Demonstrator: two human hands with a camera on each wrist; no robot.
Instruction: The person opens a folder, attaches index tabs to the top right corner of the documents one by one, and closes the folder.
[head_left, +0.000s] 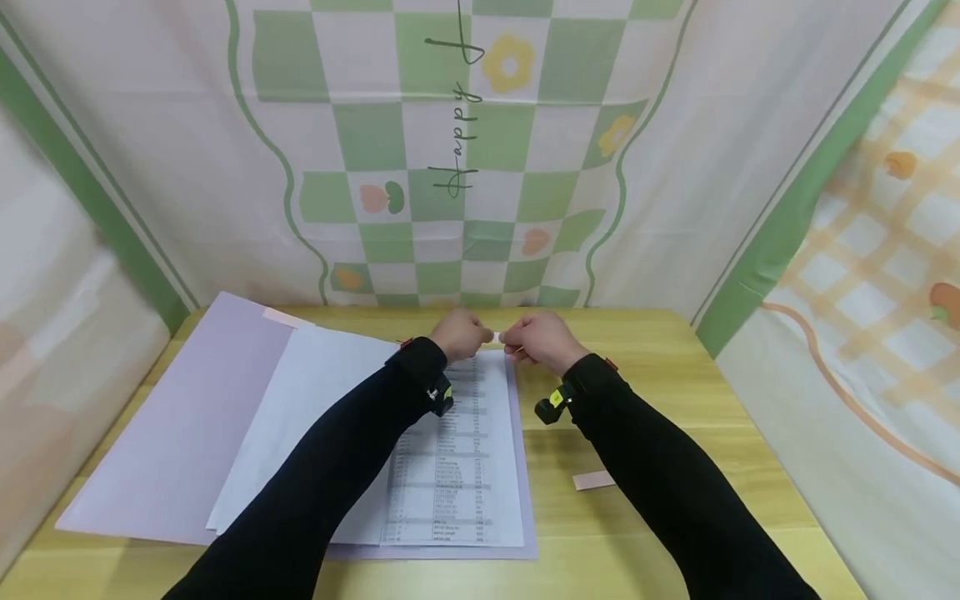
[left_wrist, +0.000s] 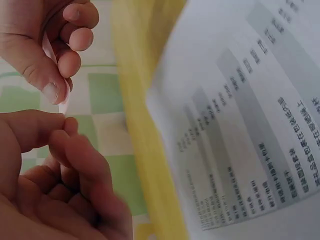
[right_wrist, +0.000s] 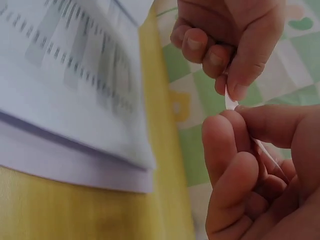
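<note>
Both hands meet just above the top edge of a printed sheet [head_left: 495, 467] in the head view. Between them runs a narrow pale pink strip [right_wrist: 230, 101]. My left hand [head_left: 462, 333] pinches one end between thumb and fingertips. Thumb and forefinger of my right hand [head_left: 545, 340] grip the strip close beside it, and its tail runs back into that palm in the right wrist view. The fingertips of the two hands nearly meet. Under the sheets lies an opened lilac folder [head_left: 172, 433], its cover spread to the left.
Another pink strip [head_left: 592, 481] lies on the wooden table [head_left: 637, 533], partly under the right forearm. A similar pink piece [head_left: 285, 317] sits at the top of the folder's left side. A green-and-white checked curtain [head_left: 435, 133] hangs behind the table.
</note>
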